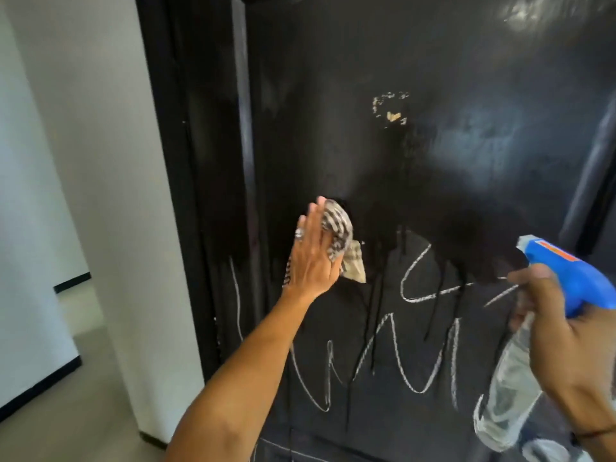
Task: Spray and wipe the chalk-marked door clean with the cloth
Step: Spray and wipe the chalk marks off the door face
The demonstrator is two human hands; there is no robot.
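- Door (433, 161): a tall black door fills most of the view, its upper part dark and glossy with wet smears.
- Chalk marks (393, 355): white looping scribbles cover the lower half of the door, with dark drips running down through them.
- A small patch of pale flecks (390, 108) sits higher up on the door, well apart from the scribbles.
- Left hand (313, 258): its fingers are straight and spread, the palm pressing a cloth flat against the door just above the scribbles; a ring shows on one finger.
- Cloth (340, 238): a crumpled striped and checked rag, bunched under the left hand, with one corner hanging out to the right.
- Right hand (573, 335): at the right edge, its fingers are curled round the neck of a spray bottle, one finger near the trigger.
- Spray bottle (513, 391): clear body, blue trigger head with an orange label, nozzle facing the door.
- Left of the door stands a black door frame (186, 195), then a white wall (100, 161) and pale floor (83, 411).
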